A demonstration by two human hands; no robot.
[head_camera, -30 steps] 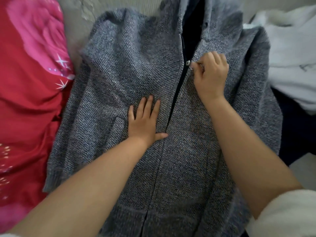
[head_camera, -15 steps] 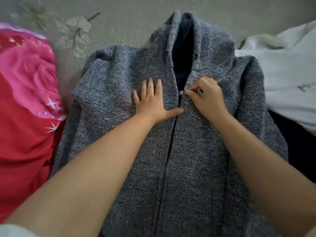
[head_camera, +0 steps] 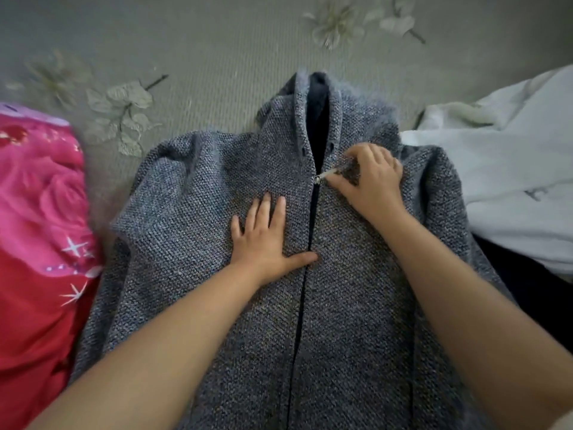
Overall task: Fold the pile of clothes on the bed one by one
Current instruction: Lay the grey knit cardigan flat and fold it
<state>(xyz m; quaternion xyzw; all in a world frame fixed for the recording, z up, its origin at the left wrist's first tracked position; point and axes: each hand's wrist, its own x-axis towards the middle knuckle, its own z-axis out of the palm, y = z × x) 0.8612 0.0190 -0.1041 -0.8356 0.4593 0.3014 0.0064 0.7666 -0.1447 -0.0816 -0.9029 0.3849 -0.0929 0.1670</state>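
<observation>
Right hand (head_camera: 372, 181) pinches the metal zipper pull (head_camera: 327, 174) near the collar of the grey knit hooded jacket (head_camera: 192, 212), fingers curled. Left hand (head_camera: 263, 237) lies flat on the jacket's left chest, fingers straight and spread, thumb touching the zipper line. Jacket lies front-up on the grey flowered bedspread (head_camera: 217, 51), zipped to the neck, hood pointing away. Its left edge sits just beside a red and pink fabric (head_camera: 40, 228); its right edge meets a white garment (head_camera: 511, 169), something dark below that. Bare bedspread beyond the hood.
</observation>
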